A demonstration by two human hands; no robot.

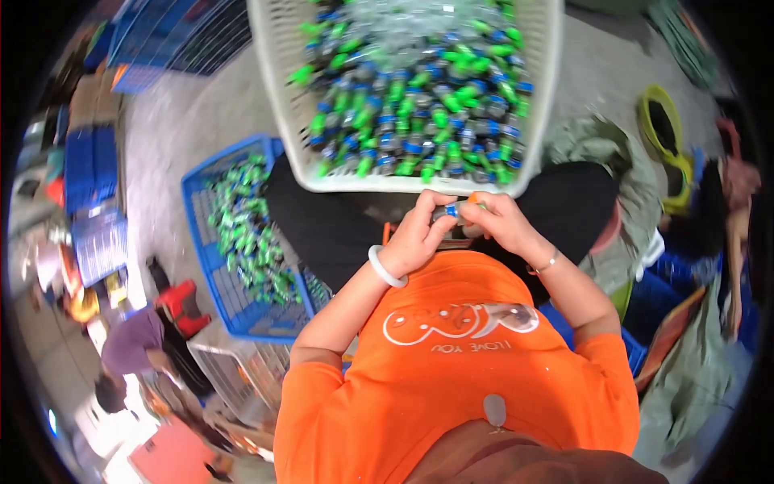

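In front of my waist, my left hand (pixel 415 239) and my right hand (pixel 513 228) are brought close together, fingers pinched. Between their fingertips is a small grey-and-blue bottle-shaped piece (pixel 450 210), partly covered by the fingers. A bit of orange shows at my right fingertips; what it is I cannot tell. Just beyond my hands stands a large white basket (pixel 284 105), holding a heap of small pieces (pixel 419 121) in bright green, blue and dark grey. Clear, shiny pieces (pixel 403 32) lie toward its far end.
To my left, a blue basket (pixel 197 218) holds similar green-and-blue pieces. Blue crates (pixel 181 36) stand at the far left, with a wire-sided crate (pixel 234 375) nearer. Another person (pixel 137 347) is at the lower left. A yellow-green object (pixel 663 121) and crumpled sacking (pixel 645 194) lie right.
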